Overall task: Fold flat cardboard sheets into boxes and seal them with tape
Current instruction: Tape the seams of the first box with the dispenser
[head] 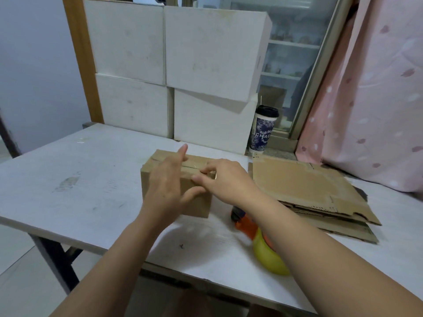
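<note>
A small brown cardboard box (150,177) stands folded on the white table (68,179), its top flaps closed with a seam along the middle. My left hand (168,186) lies over the box's near top edge, index finger raised, thumb against the front face. My right hand (222,179) rests on the top right of the box, fingertips pressing at the seam. A stack of flat cardboard sheets (309,191) lies to the right. A tape dispenser (263,245), orange and yellow, lies on the table under my right forearm, partly hidden.
Several white boxes (174,72) are stacked against the back of the table. A lidded drink cup (263,129) stands right of them. A pink curtain (370,99) hangs at the far right. The table's front edge runs near my forearms.
</note>
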Demonstrator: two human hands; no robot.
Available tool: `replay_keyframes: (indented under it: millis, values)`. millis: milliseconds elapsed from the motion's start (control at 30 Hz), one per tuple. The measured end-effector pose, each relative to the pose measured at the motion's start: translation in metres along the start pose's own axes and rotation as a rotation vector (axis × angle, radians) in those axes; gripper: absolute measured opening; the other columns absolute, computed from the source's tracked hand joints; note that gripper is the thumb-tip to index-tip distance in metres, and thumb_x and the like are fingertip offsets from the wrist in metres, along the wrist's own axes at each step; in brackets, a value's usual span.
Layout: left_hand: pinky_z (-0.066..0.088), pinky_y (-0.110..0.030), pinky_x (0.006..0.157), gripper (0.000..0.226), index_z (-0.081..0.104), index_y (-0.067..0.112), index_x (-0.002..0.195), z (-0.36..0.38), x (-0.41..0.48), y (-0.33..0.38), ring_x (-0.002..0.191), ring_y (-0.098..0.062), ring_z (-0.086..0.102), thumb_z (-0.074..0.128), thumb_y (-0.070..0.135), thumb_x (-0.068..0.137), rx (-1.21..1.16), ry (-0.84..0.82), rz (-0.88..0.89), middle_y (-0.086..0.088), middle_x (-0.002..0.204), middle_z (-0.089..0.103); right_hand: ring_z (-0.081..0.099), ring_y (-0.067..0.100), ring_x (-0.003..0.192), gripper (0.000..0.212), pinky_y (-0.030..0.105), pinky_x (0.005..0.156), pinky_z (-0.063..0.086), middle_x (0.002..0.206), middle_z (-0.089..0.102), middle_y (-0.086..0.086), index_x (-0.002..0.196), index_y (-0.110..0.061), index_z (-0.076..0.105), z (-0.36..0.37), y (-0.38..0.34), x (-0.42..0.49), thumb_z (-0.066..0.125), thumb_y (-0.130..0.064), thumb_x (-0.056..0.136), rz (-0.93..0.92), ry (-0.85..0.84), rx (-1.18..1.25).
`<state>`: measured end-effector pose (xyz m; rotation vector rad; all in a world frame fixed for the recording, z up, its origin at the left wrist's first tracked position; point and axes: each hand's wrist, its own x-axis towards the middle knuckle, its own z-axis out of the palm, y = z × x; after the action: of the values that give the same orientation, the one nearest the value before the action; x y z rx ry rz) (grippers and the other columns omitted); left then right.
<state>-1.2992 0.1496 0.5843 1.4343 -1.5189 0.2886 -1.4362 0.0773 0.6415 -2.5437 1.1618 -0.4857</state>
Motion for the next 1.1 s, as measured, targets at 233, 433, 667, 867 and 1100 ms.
replay_keyframes:
  millis: [233,433,667,867,1100]
  values:
    - [0.047,-0.039,0.075,0.045,0.065,0.006,0.100,-0.025,-0.003,-0.011,0.083,-0.032,0.063,0.042,0.041,0.084,0.452,-0.097,-0.054,-0.010,0.093,0.070,0.035,0.017,0.137,0.038,0.030,0.109,0.026,0.149,0.040,0.001,0.135,-0.025,0.053,-0.014,0.009,0.005,0.053,-0.022,0.097,0.041,0.020,-0.025]
    - [0.033,-0.032,0.094,0.027,0.070,0.004,0.104,-0.019,-0.004,0.000,0.106,-0.033,0.055,0.049,0.016,0.093,0.229,-0.020,-0.194,-0.012,0.117,0.065,0.053,0.020,0.118,0.050,0.029,0.093,0.044,0.136,0.054,0.002,0.135,-0.029,0.050,-0.058,0.052,-0.005,0.046,-0.006,0.090,0.223,-0.232,-0.195]
    - [0.038,-0.049,0.102,0.029,0.059,-0.007,0.117,0.011,-0.014,0.018,0.123,-0.045,0.046,0.057,-0.005,0.088,0.231,0.004,-0.261,-0.028,0.132,0.050,0.060,0.025,0.109,0.066,0.039,0.090,0.053,0.130,0.056,0.006,0.139,-0.025,0.043,-0.078,0.080,-0.034,0.073,-0.015,0.081,0.454,-0.808,-0.366]
    - [0.036,-0.029,0.099,0.032,0.059,-0.007,0.118,0.021,-0.015,0.033,0.111,-0.032,0.054,0.051,0.011,0.092,0.211,0.143,0.064,-0.023,0.126,0.056,0.067,0.021,0.091,0.050,0.034,0.076,0.059,0.105,0.066,0.000,0.123,-0.023,0.056,-0.063,0.102,-0.043,0.077,-0.018,0.077,0.393,-0.757,-0.228]
    - [0.015,-0.039,0.101,0.058,0.059,0.036,0.122,0.011,0.011,0.016,0.137,-0.016,0.023,0.032,0.064,0.080,0.250,-0.290,-0.160,0.014,0.141,0.045,0.066,0.016,0.095,0.038,0.028,0.084,0.051,0.103,0.071,-0.005,0.111,-0.025,0.065,-0.062,0.119,-0.056,0.069,-0.049,0.082,0.296,-0.676,-0.119]
